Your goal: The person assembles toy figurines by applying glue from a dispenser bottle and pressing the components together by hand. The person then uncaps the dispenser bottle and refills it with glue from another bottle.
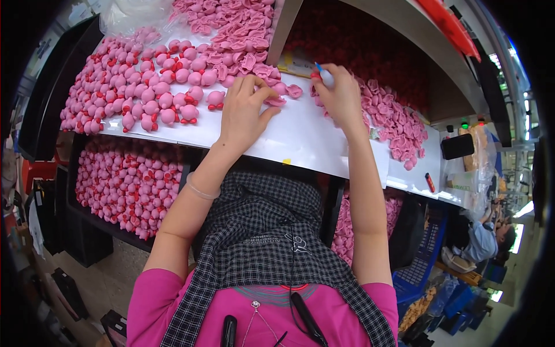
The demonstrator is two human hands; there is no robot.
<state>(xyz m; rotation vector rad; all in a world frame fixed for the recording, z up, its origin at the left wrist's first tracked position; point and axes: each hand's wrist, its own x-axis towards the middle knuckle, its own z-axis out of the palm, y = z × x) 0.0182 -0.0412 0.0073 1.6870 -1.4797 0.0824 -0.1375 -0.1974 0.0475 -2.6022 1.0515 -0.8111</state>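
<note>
My left hand [247, 111] is over the middle of the white worktop, fingers bent, with a small pink moulded piece [276, 101] between thumb and forefinger. In my raised right hand [342, 98] is a small pale squeeze bottle [327, 78] with a thin blue tip. A red bit [315, 75] shows beside the tip; I cannot tell what it belongs to. Left of my left hand lie many round pink toy figures [150, 107] with red feet. Hollow pink shell pieces [245, 34] are heaped beyond it, and more pink shells [399, 124] lie right of my right hand.
Under the worktop [225, 137] stands a dark bin of pink figures [127, 185], with another pink heap [345, 225] to its right. Above the right-hand shells is a shelf panel [422, 34]. A phone-like black object [457, 146] and a red lighter-like object [430, 182] lie far right.
</note>
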